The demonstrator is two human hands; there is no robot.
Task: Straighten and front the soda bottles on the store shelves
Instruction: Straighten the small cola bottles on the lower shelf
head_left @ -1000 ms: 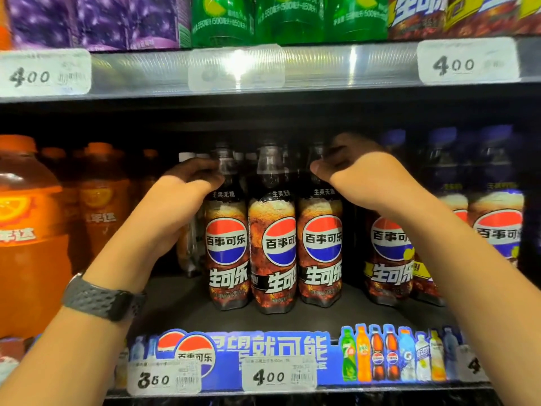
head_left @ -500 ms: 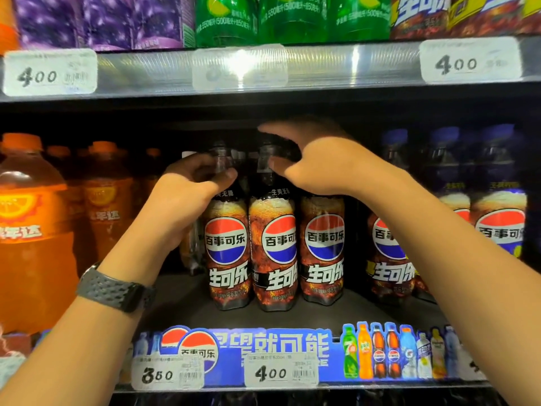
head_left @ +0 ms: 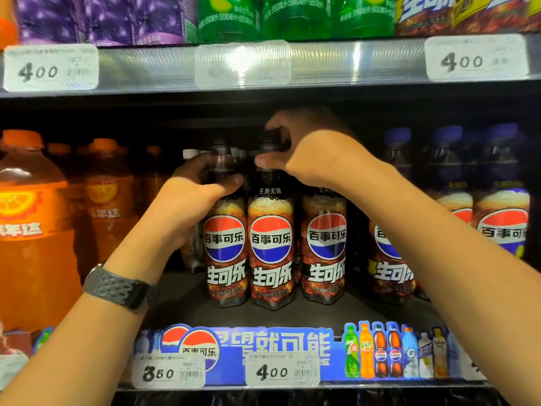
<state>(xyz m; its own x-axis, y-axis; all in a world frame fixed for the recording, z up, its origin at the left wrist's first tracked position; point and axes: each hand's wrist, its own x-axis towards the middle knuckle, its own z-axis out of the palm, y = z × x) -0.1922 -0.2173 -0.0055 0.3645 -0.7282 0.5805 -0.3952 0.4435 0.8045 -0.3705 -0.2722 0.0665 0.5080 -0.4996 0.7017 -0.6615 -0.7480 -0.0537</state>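
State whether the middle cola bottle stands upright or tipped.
Upright: the middle cola bottle stands level on the shelf, label forward.

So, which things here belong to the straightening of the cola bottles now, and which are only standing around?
In the job:
left hand on left cola bottle
right hand on middle cola bottle
right cola bottle

Standing around:
orange soda bottles
green bottles
price tags
wristwatch
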